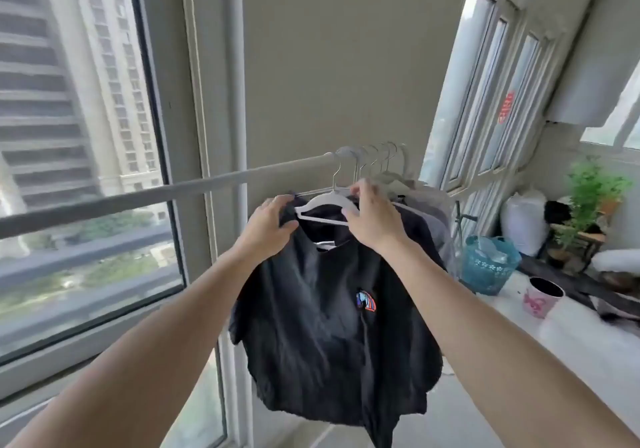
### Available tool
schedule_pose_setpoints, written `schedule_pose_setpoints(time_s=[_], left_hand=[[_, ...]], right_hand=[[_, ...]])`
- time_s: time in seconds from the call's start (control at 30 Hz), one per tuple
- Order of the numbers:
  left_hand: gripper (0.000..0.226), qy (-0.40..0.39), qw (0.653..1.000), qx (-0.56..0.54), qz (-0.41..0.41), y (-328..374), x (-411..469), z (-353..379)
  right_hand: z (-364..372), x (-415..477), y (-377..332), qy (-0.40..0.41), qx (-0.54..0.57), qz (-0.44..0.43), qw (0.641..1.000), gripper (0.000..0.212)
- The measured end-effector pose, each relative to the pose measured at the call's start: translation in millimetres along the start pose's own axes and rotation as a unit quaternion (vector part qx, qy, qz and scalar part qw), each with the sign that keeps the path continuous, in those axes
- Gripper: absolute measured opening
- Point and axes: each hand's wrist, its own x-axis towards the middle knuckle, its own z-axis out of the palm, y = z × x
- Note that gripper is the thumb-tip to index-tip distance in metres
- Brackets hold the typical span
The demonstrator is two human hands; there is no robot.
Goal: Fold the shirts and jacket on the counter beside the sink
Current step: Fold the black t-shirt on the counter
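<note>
Black T-shirt (332, 309) hangs on a white hanger (325, 203), hook over the grey clothes rail (173, 189) by the window (86, 136); small coloured patch on the chest. Its hem runs out of frame at the bottom, and its far side is hidden behind the right forearm. Left hand (268, 226) grips the shirt's shoulder at the hanger's end, fingers curled into the cloth. Right hand (372, 217) holds the hanger near its neck, fingers over the top, thumb beneath. Behind it, more hangers (384, 160) crowd the rail; the grey garments (433, 212) on them are mostly covered, so their kind cannot be told. To the right, a pale counter (571, 336) bears a teal basket (486, 264), a pink cup (542, 297), a white jug (523, 219) and a potted plant (592, 191); its dark clutter further along is too blurred to name.
</note>
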Motion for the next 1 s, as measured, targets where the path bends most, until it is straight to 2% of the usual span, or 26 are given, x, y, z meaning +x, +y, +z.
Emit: schedule_pose_setpoints(time_s=[0.07, 0.17, 0.23, 0.33, 0.47, 0.57, 0.7, 0.8, 1.0], left_hand=[[0.055, -0.003, 0.999, 0.043, 0.000, 1.2, 18.1, 8.8], [0.056, -0.043, 0.992, 0.106, -0.052, -4.5, 37.6, 24.1], [0.054, -0.032, 0.985, 0.155, -0.066, -9.5, 43.1, 37.0], [0.051, 0.006, 0.977, 0.197, -0.078, -10.9, 43.9, 45.4], [0.050, 0.059, 0.962, 0.252, -0.090, -15.8, 33.0, 33.2], [0.053, 0.118, 0.953, 0.266, -0.080, -21.1, 10.9, 7.1], [0.027, 0.185, 0.942, 0.267, -0.088, -24.0, -28.0, -36.4], [0.018, 0.222, 0.928, 0.280, -0.105, -22.3, -68.0, -75.3], [0.028, 0.263, 0.915, 0.271, -0.142, -10.1, -189.5, -162.3]], right_hand=[[5.8, 23.0, 15.7, 0.007, 0.031, -0.016, 0.999, 0.036], [27.8, 51.4, 34.5, -0.084, 0.028, -0.042, 0.995, 0.040], [42.3, 64.0, 42.3, -0.118, 0.047, -0.060, 0.990, 0.039], [55.3, 74.1, 46.9, -0.119, 0.106, -0.071, 0.985, 0.035], [58.8, 80.0, 31.2, -0.085, 0.166, -0.128, 0.974, 0.013], [55.3, 74.0, 5.1, -0.075, 0.199, -0.170, 0.962, 0.009], [47.3, 53.4, -42.4, -0.086, 0.242, -0.202, 0.945, 0.012], [37.7, 32.9, -85.6, -0.092, 0.251, -0.240, 0.933, 0.012], [13.0, -44.2, -194.2, -0.115, 0.276, -0.320, 0.899, 0.011]])
